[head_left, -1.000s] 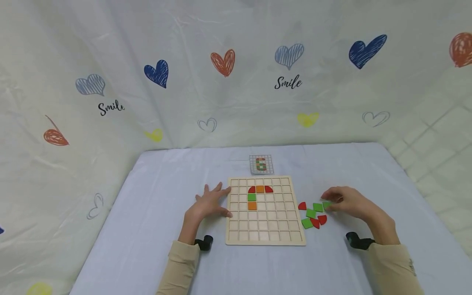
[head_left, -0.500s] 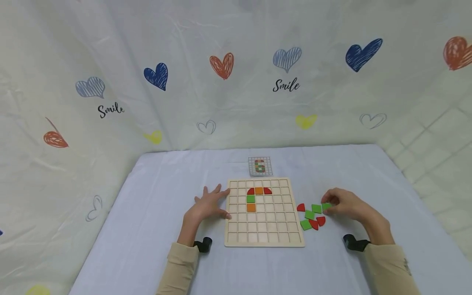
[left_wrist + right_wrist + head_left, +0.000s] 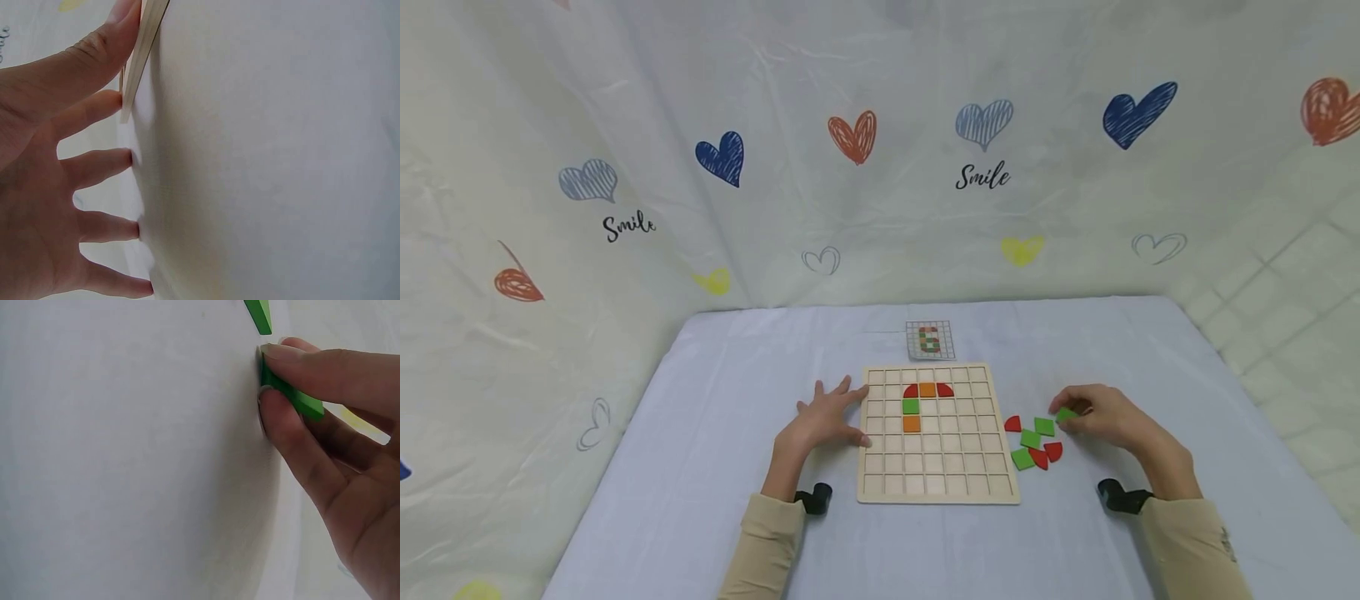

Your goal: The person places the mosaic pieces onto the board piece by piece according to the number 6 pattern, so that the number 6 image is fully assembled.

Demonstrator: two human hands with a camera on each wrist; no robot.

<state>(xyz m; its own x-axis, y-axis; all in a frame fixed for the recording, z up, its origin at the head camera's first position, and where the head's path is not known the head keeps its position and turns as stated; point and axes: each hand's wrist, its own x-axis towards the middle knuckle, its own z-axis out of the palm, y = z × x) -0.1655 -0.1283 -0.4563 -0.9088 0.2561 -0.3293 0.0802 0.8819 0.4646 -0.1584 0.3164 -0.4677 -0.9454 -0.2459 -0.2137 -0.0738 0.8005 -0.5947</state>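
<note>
A square wooden grid board (image 3: 955,464) lies mid-table. Its upper cells hold a red quarter-circle tile (image 3: 912,391), an orange square tile (image 3: 927,390) and a second red quarter-circle (image 3: 945,390); a green square (image 3: 911,407) and an orange square (image 3: 912,424) run down the left. With fingers spread, my left hand (image 3: 823,417) touches the board's left edge with thumb and index finger. Right of the board, my right hand (image 3: 1105,414) pinches a green square tile (image 3: 306,406), tilted up at the table in the right wrist view.
Beside the board's right edge lie loose green squares (image 3: 1031,438) and red quarter-circles (image 3: 1053,452). Behind the board is a printed card (image 3: 930,341) showing a coloured tile pattern on a grid. A white curtain with hearts hangs beyond the table (image 3: 737,367).
The green square under my right fingers has gone from lying among the loose tiles to being pinched and tilted. My left hand keeps its place at the board.
</note>
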